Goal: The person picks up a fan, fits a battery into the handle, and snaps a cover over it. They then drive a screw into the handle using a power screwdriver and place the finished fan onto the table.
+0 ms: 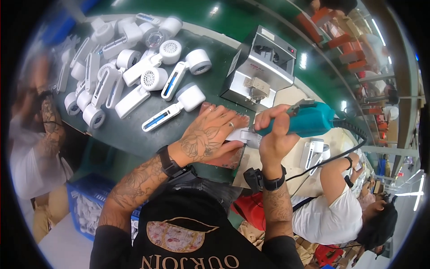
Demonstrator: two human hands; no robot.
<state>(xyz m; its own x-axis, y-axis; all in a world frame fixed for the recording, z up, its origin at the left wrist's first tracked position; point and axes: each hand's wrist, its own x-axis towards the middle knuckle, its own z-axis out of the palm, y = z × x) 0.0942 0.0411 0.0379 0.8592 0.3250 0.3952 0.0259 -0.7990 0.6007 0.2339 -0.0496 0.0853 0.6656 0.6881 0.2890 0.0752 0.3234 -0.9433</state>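
My right hand (278, 134) is wrapped round a teal corded electric screwdriver (311, 119), which lies nearly level with its nose pointing left. The nose is close to a white handheld fan (238, 135); whether the bit touches it is hidden. My left hand (207, 133) presses and grips that fan, its thumb and fingers closed about the white body, most of which they cover. Beneath them lies a reddish-brown pad (227, 159) on the table. Just left of my left hand rests another white handheld fan (191, 97) with a blue strip in its handle.
A heap of white handheld fans (154, 79) covers the green table (134, 139). A silver box-shaped machine (262, 67) stands beyond my hands. More fans (313, 152) lie on the right. A blue crate (83, 210) holds white parts. Co-workers sit left and right (333, 215); the tool's black cable (329, 157) loops between.
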